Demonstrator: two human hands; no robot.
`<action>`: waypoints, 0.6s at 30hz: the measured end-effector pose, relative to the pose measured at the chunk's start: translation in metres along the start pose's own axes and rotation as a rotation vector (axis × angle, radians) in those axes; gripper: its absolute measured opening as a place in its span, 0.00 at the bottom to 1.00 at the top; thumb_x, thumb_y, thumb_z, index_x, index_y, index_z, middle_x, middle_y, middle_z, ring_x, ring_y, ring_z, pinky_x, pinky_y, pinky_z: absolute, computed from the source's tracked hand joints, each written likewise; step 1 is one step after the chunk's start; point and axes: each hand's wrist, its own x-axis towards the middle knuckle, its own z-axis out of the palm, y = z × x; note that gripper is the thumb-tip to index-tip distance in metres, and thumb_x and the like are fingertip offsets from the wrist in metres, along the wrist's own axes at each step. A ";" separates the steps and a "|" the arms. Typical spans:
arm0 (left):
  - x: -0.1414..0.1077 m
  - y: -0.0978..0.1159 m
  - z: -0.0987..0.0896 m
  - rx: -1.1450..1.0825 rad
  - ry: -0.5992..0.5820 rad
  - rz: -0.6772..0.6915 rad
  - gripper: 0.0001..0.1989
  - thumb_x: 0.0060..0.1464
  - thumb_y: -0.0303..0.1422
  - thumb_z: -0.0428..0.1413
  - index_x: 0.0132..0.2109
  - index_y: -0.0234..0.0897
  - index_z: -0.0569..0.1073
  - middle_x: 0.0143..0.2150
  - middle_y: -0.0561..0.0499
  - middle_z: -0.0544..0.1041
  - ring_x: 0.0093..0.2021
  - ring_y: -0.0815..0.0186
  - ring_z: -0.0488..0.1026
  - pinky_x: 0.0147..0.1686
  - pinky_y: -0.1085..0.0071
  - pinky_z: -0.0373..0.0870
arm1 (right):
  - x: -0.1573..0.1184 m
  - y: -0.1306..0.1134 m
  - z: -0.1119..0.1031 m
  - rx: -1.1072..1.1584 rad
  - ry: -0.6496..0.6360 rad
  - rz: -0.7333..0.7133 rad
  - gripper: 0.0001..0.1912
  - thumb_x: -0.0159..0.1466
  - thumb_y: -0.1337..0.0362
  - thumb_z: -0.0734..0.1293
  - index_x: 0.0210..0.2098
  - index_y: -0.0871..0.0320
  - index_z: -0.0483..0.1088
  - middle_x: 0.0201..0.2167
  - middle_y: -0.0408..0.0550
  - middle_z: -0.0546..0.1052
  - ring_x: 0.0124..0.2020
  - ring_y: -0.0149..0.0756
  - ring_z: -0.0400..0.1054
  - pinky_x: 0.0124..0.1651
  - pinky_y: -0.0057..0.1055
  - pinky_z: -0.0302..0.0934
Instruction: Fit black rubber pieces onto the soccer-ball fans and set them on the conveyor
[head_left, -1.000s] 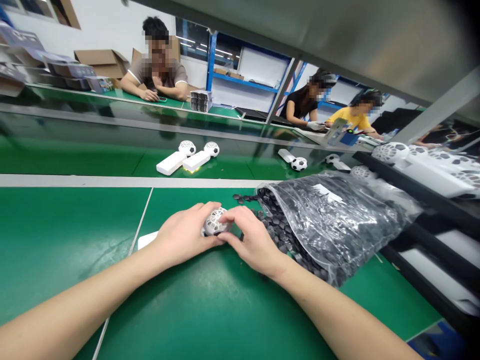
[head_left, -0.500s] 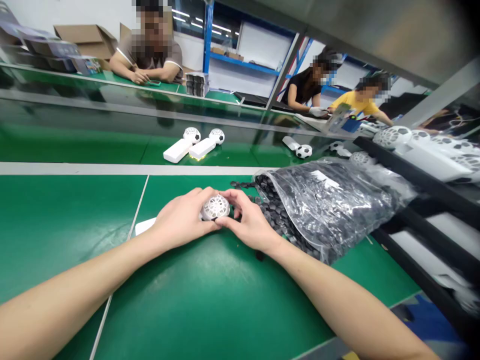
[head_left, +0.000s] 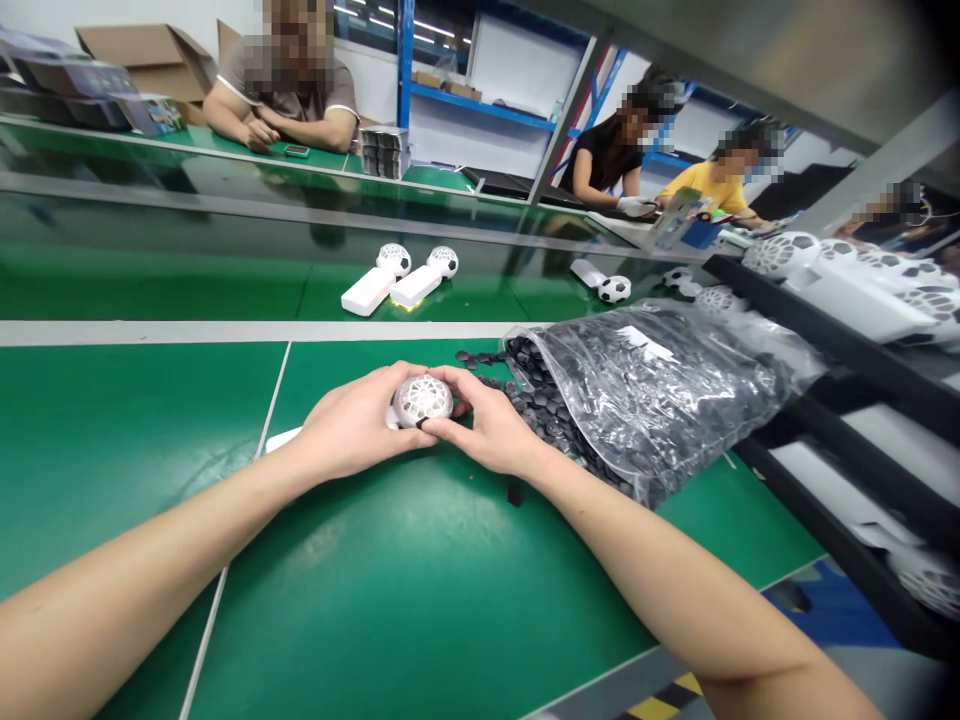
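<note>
Between my two hands is a white soccer-ball-headed device (head_left: 424, 400), its ball an open lattice facing up. My left hand (head_left: 349, 425) is closed round the ball's left side and covers most of the white handle, whose end (head_left: 283, 440) shows past the wrist. On the ball's right side, my right hand (head_left: 491, 425) grips with thumb and fingers. A small black patch (head_left: 422, 423) shows at the ball's lower edge by the right thumb. Just right of that hand, small black pieces (head_left: 551, 425) spill from a clear plastic bag (head_left: 675, 385).
Two similar devices (head_left: 405, 285) lie on the green surface beyond the pale strip, and another with black patches (head_left: 615, 289) lies farther right. A black rack (head_left: 795, 300) with more devices stands at the right. Several people sit across the line, one with a phone (head_left: 296, 151) nearby.
Both hands and the device remain together, with the ball turned slightly and more of its lattice showing. The two devices beyond the strip appear slightly farther right.
</note>
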 end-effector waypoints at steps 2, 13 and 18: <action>0.000 -0.001 0.000 -0.026 -0.012 -0.002 0.26 0.43 0.47 0.56 0.50 0.51 0.62 0.48 0.58 0.72 0.44 0.59 0.71 0.35 0.69 0.65 | 0.000 0.000 -0.001 0.002 0.000 0.020 0.25 0.57 0.61 0.66 0.53 0.57 0.58 0.51 0.50 0.67 0.46 0.36 0.65 0.45 0.33 0.62; -0.001 0.001 0.001 -0.008 -0.040 -0.008 0.28 0.44 0.45 0.55 0.53 0.48 0.61 0.51 0.54 0.71 0.46 0.58 0.69 0.38 0.67 0.66 | 0.003 0.004 -0.007 0.090 0.010 0.075 0.20 0.59 0.62 0.64 0.50 0.56 0.61 0.46 0.48 0.70 0.44 0.36 0.66 0.43 0.33 0.63; 0.003 -0.010 -0.006 0.143 -0.115 0.080 0.29 0.45 0.32 0.52 0.56 0.46 0.59 0.52 0.53 0.70 0.48 0.57 0.68 0.43 0.64 0.65 | 0.004 0.018 -0.040 -0.246 0.309 0.126 0.04 0.58 0.65 0.65 0.32 0.58 0.71 0.32 0.45 0.72 0.35 0.32 0.66 0.40 0.31 0.61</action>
